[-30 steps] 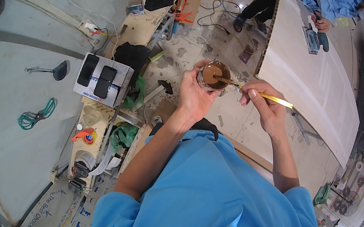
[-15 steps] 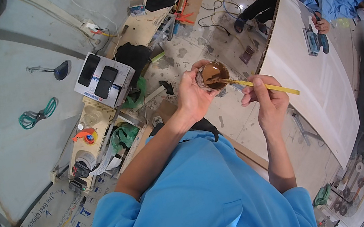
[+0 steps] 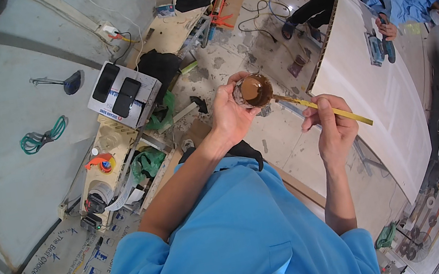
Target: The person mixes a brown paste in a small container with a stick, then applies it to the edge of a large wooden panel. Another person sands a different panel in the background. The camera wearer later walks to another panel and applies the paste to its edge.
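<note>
My left hand [image 3: 232, 114] is wrapped round a small clear cup [image 3: 268, 94], stained brown inside. Thick brown liquid [image 3: 252, 88] shows in its tilted mouth. In a pinch of thumb and fingers, my right hand [image 3: 336, 132] holds a flat yellow stick [image 3: 357, 117]. The stick's far end is coated brown and lies at the cup's right rim; whether it touches the rim I cannot tell. Both hands are held out in front of my blue shirt, above the floor.
At right, a co-worker's hand [image 3: 386, 28] holds a sander [image 3: 376, 48] on a large pale panel [image 3: 386, 126]. Left are a box [image 3: 148, 93] with two phones, green-handled scissors [image 3: 45, 137] and a narrow bench [image 3: 93, 178]. Cables [image 3: 255, 20] cross the far floor.
My right hand has moved right and slightly down, drawing the stick's coated end out of the liquid to the cup's rim. The cup has shifted slightly left.
</note>
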{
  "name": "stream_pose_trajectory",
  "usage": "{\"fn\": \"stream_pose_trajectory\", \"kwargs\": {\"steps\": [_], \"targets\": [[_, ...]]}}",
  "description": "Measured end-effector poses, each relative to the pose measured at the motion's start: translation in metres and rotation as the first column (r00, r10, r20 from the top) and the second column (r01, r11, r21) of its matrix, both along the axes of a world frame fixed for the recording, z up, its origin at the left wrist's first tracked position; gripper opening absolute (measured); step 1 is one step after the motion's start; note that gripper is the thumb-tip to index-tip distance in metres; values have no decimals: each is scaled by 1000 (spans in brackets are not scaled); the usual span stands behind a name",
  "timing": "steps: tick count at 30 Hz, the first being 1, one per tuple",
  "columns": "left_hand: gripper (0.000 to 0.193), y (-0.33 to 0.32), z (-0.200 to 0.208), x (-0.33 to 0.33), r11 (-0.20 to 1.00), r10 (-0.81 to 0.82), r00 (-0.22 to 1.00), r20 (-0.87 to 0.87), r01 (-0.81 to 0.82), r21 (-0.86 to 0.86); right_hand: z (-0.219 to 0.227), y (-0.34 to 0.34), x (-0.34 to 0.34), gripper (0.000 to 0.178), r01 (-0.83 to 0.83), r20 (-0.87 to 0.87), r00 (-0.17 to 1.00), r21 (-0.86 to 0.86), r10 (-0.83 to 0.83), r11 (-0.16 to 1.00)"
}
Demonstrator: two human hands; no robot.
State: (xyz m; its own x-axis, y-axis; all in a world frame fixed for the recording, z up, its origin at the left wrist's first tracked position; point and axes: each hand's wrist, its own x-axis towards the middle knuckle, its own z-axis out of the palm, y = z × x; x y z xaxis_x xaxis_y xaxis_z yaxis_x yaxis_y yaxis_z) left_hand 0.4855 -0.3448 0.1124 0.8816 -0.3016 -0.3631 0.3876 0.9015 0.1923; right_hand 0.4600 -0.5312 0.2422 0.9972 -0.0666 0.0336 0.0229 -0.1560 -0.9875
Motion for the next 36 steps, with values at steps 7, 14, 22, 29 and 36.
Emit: {"fn": "stream_pose_trajectory", "kwargs": {"steps": [7,14,22,29,36], "targets": [[42,-2,5,-3,1000,9,999,-49,-9,-14,-17,2,1,23,-133,8,991,-30,134,991],[42,-2,5,-1,1000,4,992,-130,-3,13,-6,-14,-3,23,-141,-11,990,-82,141,987],[42,-5,2,-1,1000,-12,1000,-27,11,-12,-11,-7,5,18,-216,2,976,-93,217,972],[42,-6,4,-3,1000,16,993,-114,-15,9,2,-17,-4,17,-214,15,976,-55,215,975],[41,-7,4,-6,1000,-22,998,-59,23,5,-7,-12,-2,16,-226,20,974,-36,227,973]]}}
